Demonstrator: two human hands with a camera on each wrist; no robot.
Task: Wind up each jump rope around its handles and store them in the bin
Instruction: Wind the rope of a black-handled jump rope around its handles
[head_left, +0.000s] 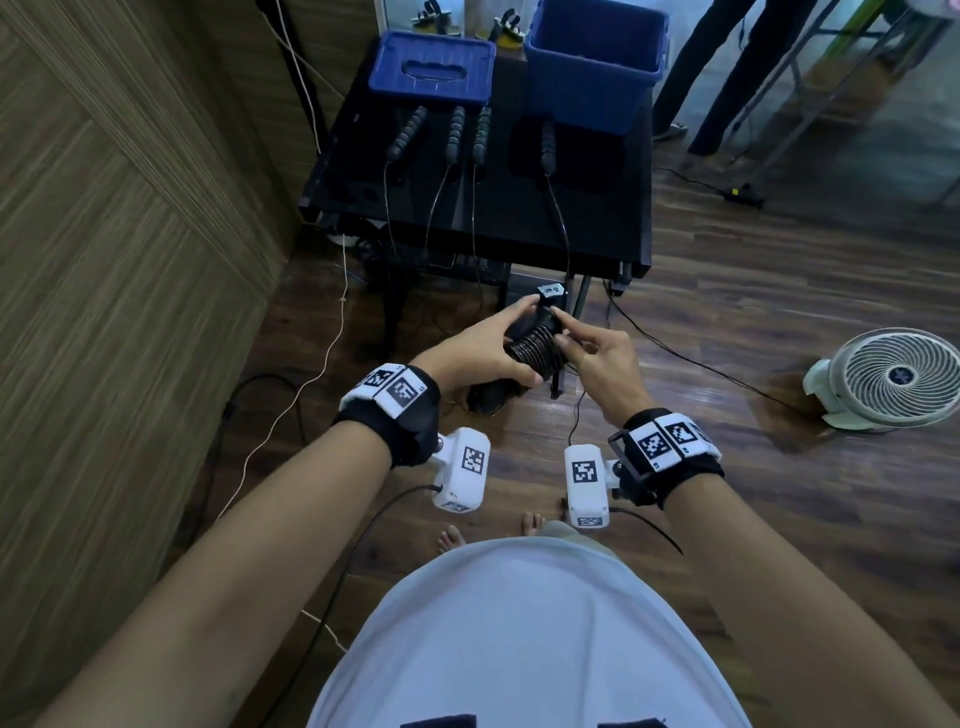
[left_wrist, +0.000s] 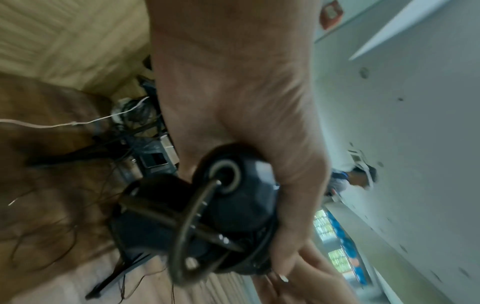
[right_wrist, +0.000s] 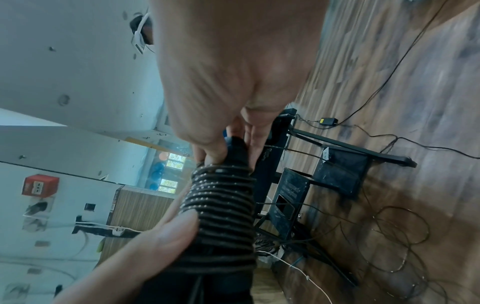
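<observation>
I hold a jump rope bundle (head_left: 535, 348): two black handles side by side with the dark cord coiled tightly round them. My left hand (head_left: 514, 340) grips the bundle from the left, thumb on the coil (right_wrist: 223, 205). Fingers and thumb of my right hand (head_left: 558, 327) pinch its far end. The handle butts (left_wrist: 233, 185) show in the left wrist view with cord looping out. Several more black handles (head_left: 455, 135) lie on the black table (head_left: 597, 234), their cords hanging over its front edge. The open blue bin (head_left: 595, 62) stands at the table's back right.
The blue lid (head_left: 431, 67) lies at the table's back left. A wood-panel wall (head_left: 130, 260) runs along the left. A white fan (head_left: 893, 379) stands on the floor to the right. Loose cables and cord loops (right_wrist: 397, 236) lie on the floor. Another person's legs (head_left: 727, 78) are behind the table.
</observation>
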